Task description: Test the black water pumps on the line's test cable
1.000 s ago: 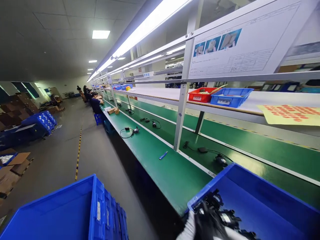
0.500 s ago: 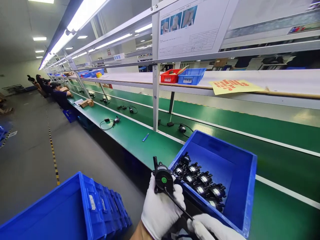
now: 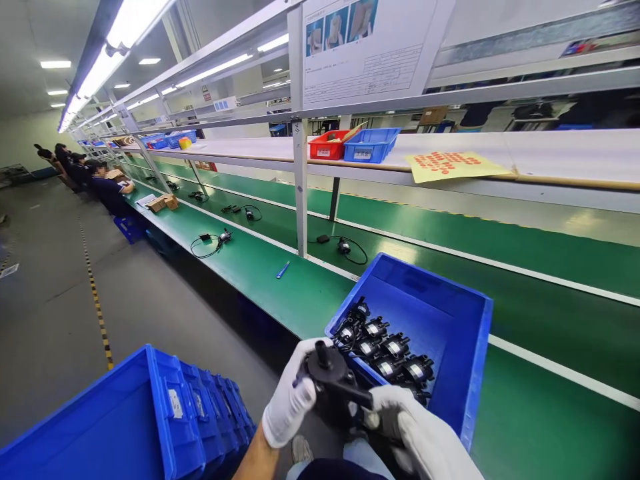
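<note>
My left hand (image 3: 290, 393), in a white glove, is closed around a small black water pump (image 3: 330, 373) in front of my body. The pump's round face with its short spout is turned upward, and a second pipe points right. My gloved right hand (image 3: 420, 427) is closed at the pump's right side on dark cable (image 3: 390, 423), partly hidden by the fingers and blurred. Just beyond my hands, a blue bin (image 3: 445, 333) on the green bench holds several similar black pumps (image 3: 393, 345) with white labels, lying in rows.
Stacked blue crates (image 3: 165, 413) stand on the floor at left. On the green bench (image 3: 260, 287) lie a blue pen-like tool (image 3: 283, 270) and a corded pump (image 3: 225, 237). A shelf above carries red (image 3: 326, 148) and blue trays (image 3: 370, 145). Co-workers (image 3: 103, 187) sit far left.
My left hand has turned the pump, so the green-dotted face no longer shows and the spout faces up. My right hand has come up close against the pump. The view has shifted slightly.
</note>
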Demonstrator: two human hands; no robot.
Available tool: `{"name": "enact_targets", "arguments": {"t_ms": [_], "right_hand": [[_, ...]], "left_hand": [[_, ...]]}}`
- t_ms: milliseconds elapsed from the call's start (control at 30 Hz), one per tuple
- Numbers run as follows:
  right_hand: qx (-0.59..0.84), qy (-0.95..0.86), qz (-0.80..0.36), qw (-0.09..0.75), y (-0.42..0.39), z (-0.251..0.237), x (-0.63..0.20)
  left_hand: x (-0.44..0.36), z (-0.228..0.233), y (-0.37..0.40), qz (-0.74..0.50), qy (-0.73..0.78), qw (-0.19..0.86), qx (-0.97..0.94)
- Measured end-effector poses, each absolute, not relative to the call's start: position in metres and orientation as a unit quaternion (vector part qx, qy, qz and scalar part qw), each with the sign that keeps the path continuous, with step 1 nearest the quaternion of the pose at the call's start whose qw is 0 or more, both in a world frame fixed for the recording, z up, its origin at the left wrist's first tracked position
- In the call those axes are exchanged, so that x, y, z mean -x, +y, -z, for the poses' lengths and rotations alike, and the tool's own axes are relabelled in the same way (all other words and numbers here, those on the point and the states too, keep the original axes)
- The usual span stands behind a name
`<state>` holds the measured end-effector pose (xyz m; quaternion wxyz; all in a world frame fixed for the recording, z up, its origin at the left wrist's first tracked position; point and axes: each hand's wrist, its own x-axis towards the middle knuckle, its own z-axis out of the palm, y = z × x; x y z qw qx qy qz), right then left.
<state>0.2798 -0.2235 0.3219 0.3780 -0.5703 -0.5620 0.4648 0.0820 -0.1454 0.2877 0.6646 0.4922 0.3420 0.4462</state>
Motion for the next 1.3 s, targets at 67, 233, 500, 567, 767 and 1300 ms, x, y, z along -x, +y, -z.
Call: {"name": "enact_targets", "arguments": {"t_ms": [67, 233, 500, 567, 767, 1300], "right_hand": [[0.554, -0.540, -0.498, 0.391, -0.218, -0.316, -0.281], [0.532, -0.494, -0.555, 0.407, -0.217, -0.317, -0.281], [0.504, -0.495, -0.564, 0.426, -0.213, -0.317, -0.286], [0.495, -0.486, -0.581, 0.425, -0.212, -0.318, -0.286], [0.478, -0.446, -0.618, 0.436, -0.216, -0.320, -0.285], [0.508, -0.471, -0.588, 0.418, -0.216, -0.320, -0.280]], "left_hand": [[-0.078, -0.283, -0.150, -0.454, 0.366, 0.559, -0.589], [-0.081, -0.265, -0.157, -0.473, 0.376, 0.392, -0.694], [-0.086, -0.263, -0.154, -0.471, 0.373, 0.380, -0.703], [-0.086, -0.264, -0.154, -0.468, 0.370, 0.387, -0.703], [-0.087, -0.268, -0.156, -0.449, 0.376, 0.402, -0.704], [-0.082, -0.267, -0.156, -0.452, 0.350, 0.395, -0.719]]}}
